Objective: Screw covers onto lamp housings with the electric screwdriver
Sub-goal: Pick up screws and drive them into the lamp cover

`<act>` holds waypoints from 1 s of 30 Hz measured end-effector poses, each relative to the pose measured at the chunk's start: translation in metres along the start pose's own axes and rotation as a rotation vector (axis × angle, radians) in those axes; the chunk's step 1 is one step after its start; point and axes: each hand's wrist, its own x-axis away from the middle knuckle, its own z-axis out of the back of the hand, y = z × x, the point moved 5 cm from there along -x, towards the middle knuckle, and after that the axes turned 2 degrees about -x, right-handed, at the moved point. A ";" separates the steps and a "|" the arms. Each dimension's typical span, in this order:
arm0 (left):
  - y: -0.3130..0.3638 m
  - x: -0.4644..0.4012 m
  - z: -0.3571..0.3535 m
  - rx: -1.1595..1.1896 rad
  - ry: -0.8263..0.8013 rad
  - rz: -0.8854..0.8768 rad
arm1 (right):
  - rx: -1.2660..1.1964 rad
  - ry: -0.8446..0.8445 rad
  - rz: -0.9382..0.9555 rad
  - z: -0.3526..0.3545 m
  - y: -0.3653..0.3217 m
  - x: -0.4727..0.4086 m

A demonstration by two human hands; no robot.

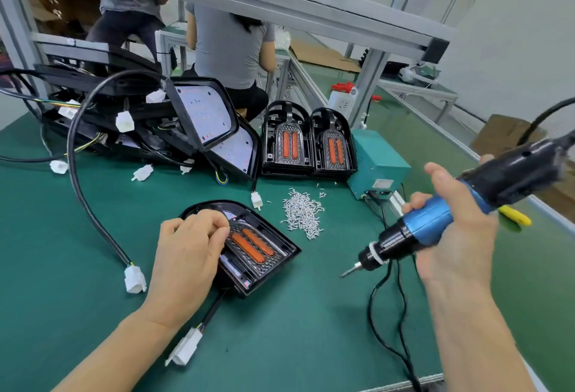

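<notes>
Left hand [189, 254] on lamp housing [255, 254], right hand [457, 226] gripping electric screwdriver [435, 223]

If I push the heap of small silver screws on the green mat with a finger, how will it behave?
The heap of screws would probably spread rather than slide as one, since it is loose and several strays already lie apart from it. Single screws look light and round-shanked, so some may roll. The green mat looks soft and matte, which should limit rolling.
</notes>
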 end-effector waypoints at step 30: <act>0.066 -0.102 -0.139 -0.682 -0.651 -0.251 | 1.987 -0.384 -0.396 0.067 0.098 -0.074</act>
